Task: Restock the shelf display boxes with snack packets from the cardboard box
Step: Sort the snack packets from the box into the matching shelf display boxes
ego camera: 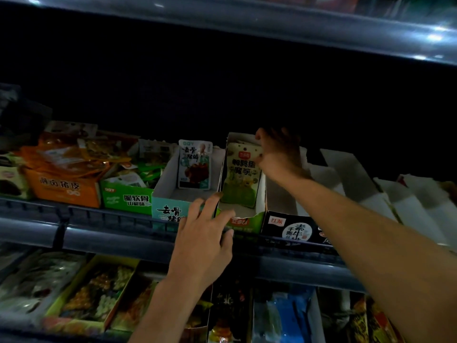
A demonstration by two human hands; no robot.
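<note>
My right hand (277, 154) reaches deep over the front edge of the middle shelf (103, 233) and pinches the top corner of a green snack packet (242, 174), thumb and fingers curled on its rim. The packet stands upright near the back of the green display box (257, 219), facing forward, which I judge is so shoppers can read its label. My left hand (205, 233) rests with fingers spread and fairly straight against the front of that box, holding nothing, probably steadying the light card so it does not slide.

The box is thin cardboard, white inside, with a cut-down front lip. The packet looks like glossy flat plastic film, soft at the edges. To its left, a teal box (168, 201) holds a single upright white packet (195, 164); beyond it sit a green box (128, 196) and an orange box (64, 191) heaped with loose packets. To the right is a black box (291, 229). The cardboard supply box is out of view.
</note>
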